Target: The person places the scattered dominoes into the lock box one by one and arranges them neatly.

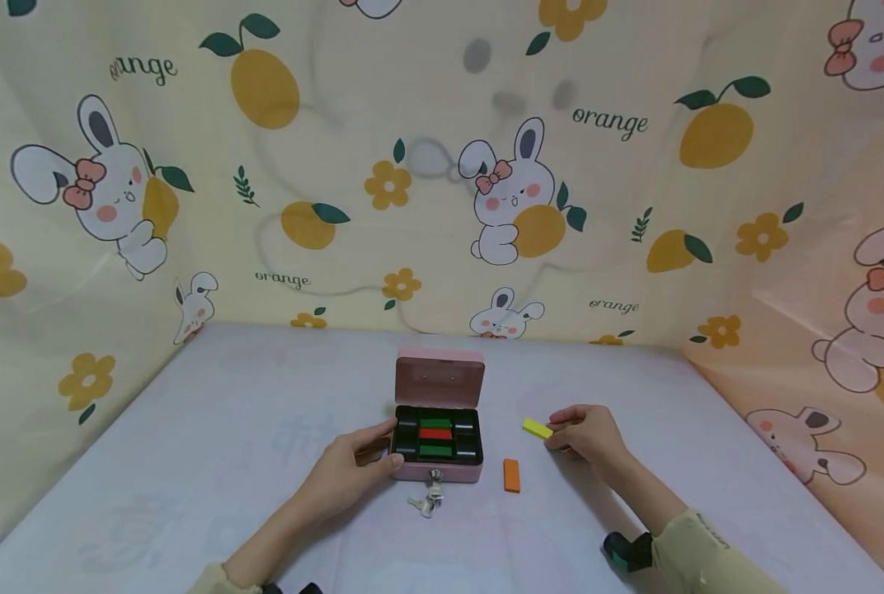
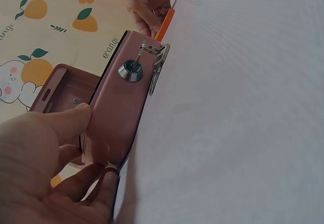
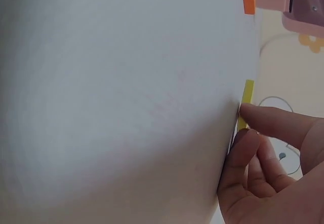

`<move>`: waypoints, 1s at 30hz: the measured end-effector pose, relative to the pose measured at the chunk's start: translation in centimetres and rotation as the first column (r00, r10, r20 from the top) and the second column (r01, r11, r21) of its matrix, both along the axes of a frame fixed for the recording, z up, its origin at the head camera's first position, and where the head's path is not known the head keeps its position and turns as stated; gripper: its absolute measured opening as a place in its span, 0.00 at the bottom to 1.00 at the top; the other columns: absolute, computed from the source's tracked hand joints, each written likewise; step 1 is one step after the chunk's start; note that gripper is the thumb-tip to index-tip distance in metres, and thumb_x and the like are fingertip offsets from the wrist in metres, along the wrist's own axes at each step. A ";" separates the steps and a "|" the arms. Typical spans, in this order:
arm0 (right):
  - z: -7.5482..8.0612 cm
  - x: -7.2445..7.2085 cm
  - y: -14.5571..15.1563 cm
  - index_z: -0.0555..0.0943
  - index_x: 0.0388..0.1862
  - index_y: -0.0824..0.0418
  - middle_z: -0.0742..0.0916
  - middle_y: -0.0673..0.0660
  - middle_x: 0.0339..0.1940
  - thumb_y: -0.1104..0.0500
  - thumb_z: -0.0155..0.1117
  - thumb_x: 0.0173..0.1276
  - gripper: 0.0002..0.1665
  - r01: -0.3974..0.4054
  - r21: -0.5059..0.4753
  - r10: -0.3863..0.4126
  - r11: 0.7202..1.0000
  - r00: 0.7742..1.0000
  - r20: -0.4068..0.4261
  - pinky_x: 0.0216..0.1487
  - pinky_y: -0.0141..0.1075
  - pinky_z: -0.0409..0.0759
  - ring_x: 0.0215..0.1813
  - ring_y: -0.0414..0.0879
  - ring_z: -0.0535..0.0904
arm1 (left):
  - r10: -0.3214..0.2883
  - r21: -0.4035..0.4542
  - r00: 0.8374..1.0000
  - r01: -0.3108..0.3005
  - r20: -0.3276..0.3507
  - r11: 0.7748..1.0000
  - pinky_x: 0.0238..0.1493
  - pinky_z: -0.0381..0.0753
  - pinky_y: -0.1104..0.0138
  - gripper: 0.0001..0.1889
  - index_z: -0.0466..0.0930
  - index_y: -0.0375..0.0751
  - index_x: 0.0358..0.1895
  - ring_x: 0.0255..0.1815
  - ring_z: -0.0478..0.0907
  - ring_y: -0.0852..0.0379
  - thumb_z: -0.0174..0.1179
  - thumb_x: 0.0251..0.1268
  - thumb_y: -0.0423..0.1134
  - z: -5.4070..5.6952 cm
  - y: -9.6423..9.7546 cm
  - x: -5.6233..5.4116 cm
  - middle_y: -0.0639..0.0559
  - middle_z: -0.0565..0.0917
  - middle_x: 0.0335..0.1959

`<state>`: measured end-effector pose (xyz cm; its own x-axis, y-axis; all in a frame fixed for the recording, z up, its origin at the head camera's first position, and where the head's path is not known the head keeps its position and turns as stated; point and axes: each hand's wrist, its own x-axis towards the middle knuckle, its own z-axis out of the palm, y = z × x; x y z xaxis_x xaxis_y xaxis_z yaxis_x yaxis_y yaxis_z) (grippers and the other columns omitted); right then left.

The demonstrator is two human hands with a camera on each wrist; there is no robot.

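Observation:
A pink cash box point(image 1: 438, 472) stands with its lid point(image 1: 439, 382) raised and a black compartment tray point(image 1: 475, 437) inside. Two green blocks point(image 1: 435, 451) and a red block point(image 1: 435, 434) lie in the tray's middle column. My left hand point(image 1: 349, 466) grips the box's left side, thumb at the front corner; the left wrist view shows the fingers low along that side. To the right of the box, my right hand point(image 1: 589, 433) pinches the near end of a yellow block point(image 1: 535, 428) between thumb and fingers, low at the tabletop. Its far end sticks out from the fingertips point(image 3: 246, 108).
An orange block point(image 1: 512, 476) lies on the white tabletop point(image 1: 264, 412), just right of the box. Keys point(image 1: 427, 503) hang from the lock at the box front. Behind and at both sides rises a printed cloth point(image 1: 427, 165) with rabbits and oranges.

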<state>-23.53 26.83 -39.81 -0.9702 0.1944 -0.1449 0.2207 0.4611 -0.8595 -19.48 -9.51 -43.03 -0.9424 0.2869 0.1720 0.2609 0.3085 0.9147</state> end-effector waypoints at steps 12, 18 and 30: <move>0.3 0.0 -0.1 0.82 0.47 0.70 0.88 0.60 0.41 0.69 0.77 0.53 0.22 -0.020 0.009 0.020 1.000 1.000 0.010 0.28 0.36 0.78 0.35 0.50 0.75 | -0.012 0.005 1.000 0.012 0.015 1.000 0.64 0.72 0.59 0.33 0.68 0.37 0.71 0.65 0.71 0.46 0.67 0.64 0.43 0.2 0.0 -0.1 0.41 0.75 0.64; 0.7 0.3 0.0 0.82 0.50 0.70 0.86 0.60 0.43 0.67 0.76 0.56 0.22 -0.017 -0.026 0.018 1.000 0.999 0.034 0.33 0.34 0.82 0.38 0.51 0.78 | -0.006 -0.003 1.000 0.006 0.017 1.000 0.64 0.73 0.60 0.33 0.68 0.37 0.71 0.65 0.71 0.46 0.67 0.64 0.43 0.2 0.0 -0.3 0.41 0.75 0.64; 1.2 0.4 0.1 0.81 0.52 0.72 0.86 0.59 0.44 0.66 0.77 0.56 0.25 -0.010 -0.126 0.016 0.992 0.999 0.044 0.40 0.36 0.85 0.43 0.51 0.78 | -0.001 -0.007 1.000 0.002 0.027 1.000 0.63 0.73 0.60 0.33 0.68 0.37 0.71 0.65 0.72 0.46 0.67 0.64 0.43 0.6 0.1 -0.4 0.41 0.75 0.64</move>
<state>-23.18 26.96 -38.61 -0.9645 0.1593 -0.2105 0.2548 0.3527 -0.9004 -19.92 -9.43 -42.44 -0.9462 0.2895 0.1444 0.2365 0.3146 0.9193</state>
